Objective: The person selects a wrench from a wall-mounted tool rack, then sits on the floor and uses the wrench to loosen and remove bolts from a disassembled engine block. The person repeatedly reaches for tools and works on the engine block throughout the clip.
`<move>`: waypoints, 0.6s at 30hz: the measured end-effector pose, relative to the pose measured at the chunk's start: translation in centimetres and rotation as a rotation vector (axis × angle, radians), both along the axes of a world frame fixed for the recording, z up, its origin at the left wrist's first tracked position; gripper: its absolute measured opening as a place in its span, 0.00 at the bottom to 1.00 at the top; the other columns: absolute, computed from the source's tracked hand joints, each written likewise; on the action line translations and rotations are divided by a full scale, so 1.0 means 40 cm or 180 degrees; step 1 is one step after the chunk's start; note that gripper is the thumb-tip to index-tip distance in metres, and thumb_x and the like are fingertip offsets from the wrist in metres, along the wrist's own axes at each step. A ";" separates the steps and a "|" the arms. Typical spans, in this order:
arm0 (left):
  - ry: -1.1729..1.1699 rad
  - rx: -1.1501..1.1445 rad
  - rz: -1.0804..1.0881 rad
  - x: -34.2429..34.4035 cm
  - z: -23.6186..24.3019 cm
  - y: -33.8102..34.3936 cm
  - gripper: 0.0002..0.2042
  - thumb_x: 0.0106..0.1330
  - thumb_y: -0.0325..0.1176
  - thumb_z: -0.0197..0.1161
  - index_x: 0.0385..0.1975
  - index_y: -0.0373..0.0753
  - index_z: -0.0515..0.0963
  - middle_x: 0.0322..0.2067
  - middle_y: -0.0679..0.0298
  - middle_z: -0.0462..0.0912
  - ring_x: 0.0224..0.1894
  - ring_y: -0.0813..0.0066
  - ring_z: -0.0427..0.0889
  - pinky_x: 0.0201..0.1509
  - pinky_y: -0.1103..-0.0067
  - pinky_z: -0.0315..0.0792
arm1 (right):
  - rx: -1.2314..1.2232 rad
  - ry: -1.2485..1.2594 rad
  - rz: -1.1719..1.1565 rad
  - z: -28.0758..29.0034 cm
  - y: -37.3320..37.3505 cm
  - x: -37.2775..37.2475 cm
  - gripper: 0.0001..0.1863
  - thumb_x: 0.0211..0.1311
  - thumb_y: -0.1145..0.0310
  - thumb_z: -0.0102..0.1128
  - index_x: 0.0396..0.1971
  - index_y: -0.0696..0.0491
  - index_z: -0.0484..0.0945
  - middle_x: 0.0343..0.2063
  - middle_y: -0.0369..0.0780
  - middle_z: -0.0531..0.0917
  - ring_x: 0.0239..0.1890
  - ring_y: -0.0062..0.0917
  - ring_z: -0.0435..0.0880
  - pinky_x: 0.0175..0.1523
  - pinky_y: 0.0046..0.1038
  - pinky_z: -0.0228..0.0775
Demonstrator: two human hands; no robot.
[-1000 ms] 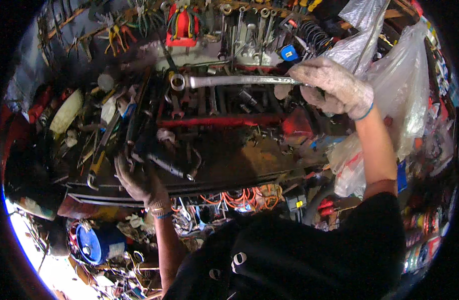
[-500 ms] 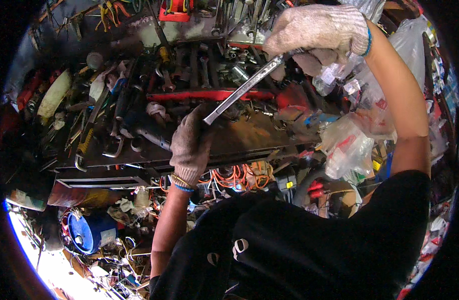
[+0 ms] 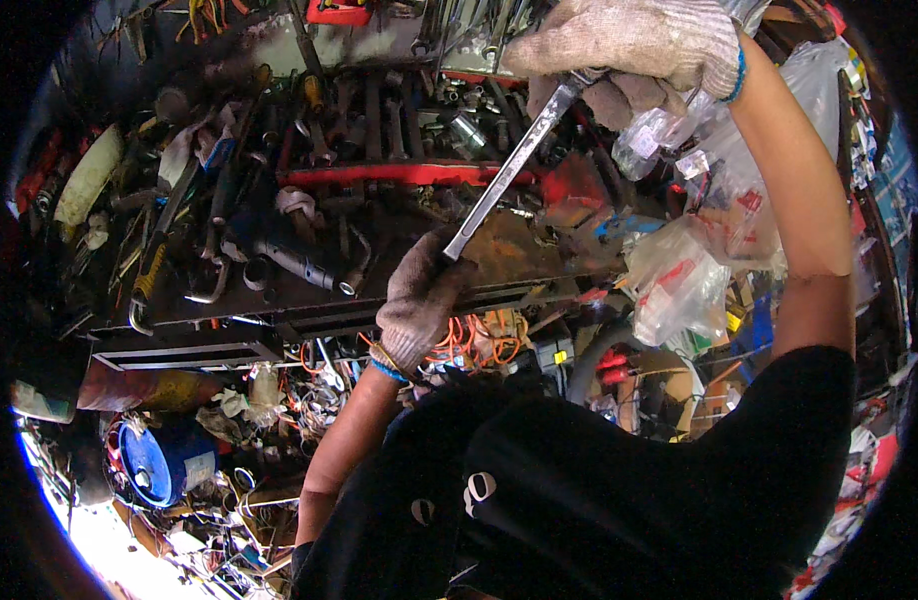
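A long chrome wrench [image 3: 509,172] slants from upper right to lower left above the bench. Its upper end lies under my right hand [image 3: 629,55], in a dirty white knit glove, with the fingers wrapped round it; the glove hides most of the wrench's head. My left hand [image 3: 419,297], gloved too, is curled at the lower end, which meets its fingers; their undersides are hidden. Below the wrench lies a red bar [image 3: 399,176] on the dark workbench [image 3: 509,245]. Beside my left hand lies a metal tube [image 3: 294,265].
Wrenches [image 3: 394,120] and sockets [image 3: 469,130] crowd the bench behind. A yellow-handled tool [image 3: 151,270] lies at its left. Clear plastic bags [image 3: 679,285] hang at the right. Beneath are orange cables [image 3: 479,342] and a blue drum [image 3: 164,460] amid clutter.
My left hand and the wrench's lower end have shifted right, so the wrench stands steeper. My right hand has moved slightly up and left. The bench has slid left in view.
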State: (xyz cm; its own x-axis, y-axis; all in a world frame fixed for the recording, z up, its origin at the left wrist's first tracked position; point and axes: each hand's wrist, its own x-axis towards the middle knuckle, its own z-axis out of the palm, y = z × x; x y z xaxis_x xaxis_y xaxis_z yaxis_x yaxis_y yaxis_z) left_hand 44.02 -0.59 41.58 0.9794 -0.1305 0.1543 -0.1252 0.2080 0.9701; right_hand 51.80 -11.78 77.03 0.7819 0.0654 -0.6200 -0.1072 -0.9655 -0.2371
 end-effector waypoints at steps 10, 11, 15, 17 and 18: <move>0.0021 0.0100 -0.0083 -0.025 -0.001 -0.020 0.17 0.66 0.28 0.64 0.55 0.36 0.75 0.35 0.64 0.78 0.38 0.78 0.75 0.45 0.77 0.72 | -0.0029 -0.0291 0.0265 -0.036 -0.032 -0.009 0.30 0.71 0.39 0.51 0.46 0.52 0.86 0.19 0.38 0.85 0.12 0.15 0.74 0.15 0.21 0.63; 0.0060 0.0173 -0.0128 -0.024 -0.003 -0.019 0.18 0.66 0.28 0.64 0.56 0.35 0.74 0.38 0.63 0.79 0.40 0.77 0.75 0.47 0.77 0.72 | -0.0047 -0.0289 0.0234 -0.037 -0.029 -0.011 0.30 0.71 0.39 0.51 0.46 0.52 0.86 0.19 0.38 0.85 0.12 0.16 0.75 0.15 0.21 0.63; 0.0083 0.0248 -0.0330 -0.019 -0.021 -0.019 0.20 0.66 0.26 0.64 0.58 0.34 0.73 0.45 0.61 0.81 0.47 0.75 0.77 0.53 0.76 0.74 | -0.0379 -0.0518 0.0004 -0.040 -0.020 -0.005 0.31 0.72 0.39 0.50 0.47 0.52 0.86 0.19 0.38 0.86 0.11 0.16 0.74 0.16 0.20 0.65; -0.0062 -0.0114 -0.0311 -0.017 -0.032 -0.027 0.16 0.66 0.29 0.64 0.52 0.35 0.75 0.35 0.61 0.78 0.38 0.74 0.74 0.46 0.75 0.72 | -0.0351 -0.0518 0.0067 -0.048 -0.027 0.005 0.30 0.73 0.39 0.49 0.47 0.52 0.86 0.19 0.38 0.85 0.11 0.16 0.74 0.16 0.19 0.65; -0.0090 -0.0092 -0.0296 -0.014 -0.036 -0.031 0.16 0.66 0.29 0.64 0.52 0.35 0.75 0.35 0.61 0.78 0.38 0.74 0.74 0.45 0.75 0.72 | -0.0277 -0.0476 0.0098 -0.053 -0.033 0.010 0.30 0.73 0.40 0.49 0.47 0.52 0.86 0.18 0.37 0.85 0.11 0.16 0.74 0.16 0.19 0.65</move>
State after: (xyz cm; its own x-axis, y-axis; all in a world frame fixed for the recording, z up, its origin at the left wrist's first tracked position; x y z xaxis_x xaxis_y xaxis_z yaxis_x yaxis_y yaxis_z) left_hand 43.44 -1.82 40.13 0.9584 -0.2157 0.1867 -0.1312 0.2478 0.9599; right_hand 52.21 -13.09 74.90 0.8643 0.0419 -0.5013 -0.0471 -0.9854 -0.1635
